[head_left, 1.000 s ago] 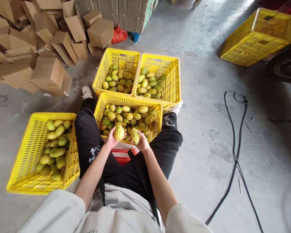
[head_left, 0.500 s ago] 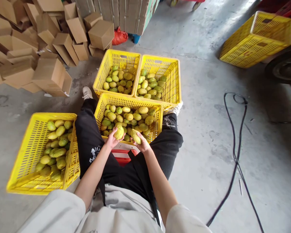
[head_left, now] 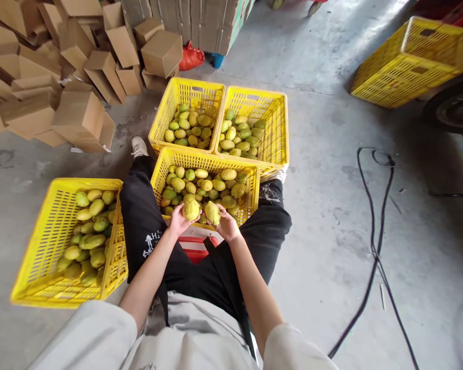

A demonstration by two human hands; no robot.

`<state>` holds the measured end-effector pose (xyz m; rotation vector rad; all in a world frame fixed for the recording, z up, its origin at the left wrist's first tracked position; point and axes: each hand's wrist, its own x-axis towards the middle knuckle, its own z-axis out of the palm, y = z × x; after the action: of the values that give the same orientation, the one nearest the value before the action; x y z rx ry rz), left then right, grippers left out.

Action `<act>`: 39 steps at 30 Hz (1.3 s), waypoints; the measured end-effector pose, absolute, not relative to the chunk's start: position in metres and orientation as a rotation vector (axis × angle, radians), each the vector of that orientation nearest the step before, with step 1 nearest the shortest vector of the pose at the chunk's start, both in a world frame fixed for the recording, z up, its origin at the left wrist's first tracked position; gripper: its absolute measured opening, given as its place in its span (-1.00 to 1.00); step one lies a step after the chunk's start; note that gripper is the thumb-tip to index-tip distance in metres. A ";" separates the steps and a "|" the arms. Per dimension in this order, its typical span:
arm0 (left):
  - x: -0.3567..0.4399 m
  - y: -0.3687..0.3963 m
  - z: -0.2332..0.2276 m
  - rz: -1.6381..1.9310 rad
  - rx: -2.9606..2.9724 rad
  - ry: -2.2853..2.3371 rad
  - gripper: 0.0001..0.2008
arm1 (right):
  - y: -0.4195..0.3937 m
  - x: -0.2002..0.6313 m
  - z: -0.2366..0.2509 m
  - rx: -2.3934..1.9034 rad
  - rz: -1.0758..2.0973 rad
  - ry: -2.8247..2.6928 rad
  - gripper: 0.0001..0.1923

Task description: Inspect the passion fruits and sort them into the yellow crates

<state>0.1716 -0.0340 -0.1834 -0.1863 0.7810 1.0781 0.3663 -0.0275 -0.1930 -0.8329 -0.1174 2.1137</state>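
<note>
A round yellow-green fruit is gripped by the left hand, another by the right hand, over the near edge of the yellow plastic crate.

Yellow-green fruit in slotted yellow crates, black trousers

Near crate between the knees, two crates behind, another crate left.
</note>
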 end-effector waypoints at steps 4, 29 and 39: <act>0.174 -0.033 -0.178 1.085 -0.190 0.825 -0.74 | -0.030 0.364 -0.188 -0.822 2.111 -0.195 -0.53; 0.167 -0.040 -0.173 1.075 -0.220 0.813 -0.82 | -0.030 0.337 -0.182 -0.839 1.971 -0.065 -0.70; 0.192 -0.031 -0.140 1.138 -0.076 0.744 -0.72 | -0.026 0.339 -0.141 -0.890 1.897 -0.130 -0.72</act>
<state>0.1924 -0.0313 -0.1398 -0.0756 0.7436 1.1385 0.3388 -0.0256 -0.1412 -0.8899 -0.1296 1.8975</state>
